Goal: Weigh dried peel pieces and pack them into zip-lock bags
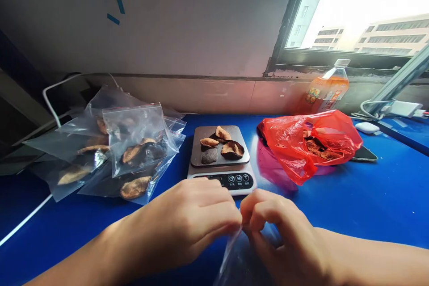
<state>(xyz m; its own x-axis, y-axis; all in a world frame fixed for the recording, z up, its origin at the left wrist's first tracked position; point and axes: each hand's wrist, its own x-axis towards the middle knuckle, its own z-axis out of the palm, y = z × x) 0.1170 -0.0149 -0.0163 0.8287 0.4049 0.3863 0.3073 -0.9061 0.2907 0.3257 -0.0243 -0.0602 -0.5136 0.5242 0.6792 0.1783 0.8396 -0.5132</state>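
My left hand [204,216] and my right hand [278,228] meet in front of the scale, both closed in a pinch on the top edge of a clear plastic bag [236,259]. The bag hangs below my fingers, and its lower part runs out of view. Just beyond stands a kitchen scale [248,187] with a dark panel, part of its display hidden behind my left hand. Several dried brown peel-like pieces [232,149] lie on its metal plate [197,136]. My left fingertips are partly hidden by the hand itself.
Several zip bags [134,118] holding similar dried pieces are heaped at the left. To the right, an open red plastic bag [288,143] holds more pieces. Behind it stands an orange drink bottle [330,87]. A phone [365,155] and white earbud-like case [367,128] lie beside it.
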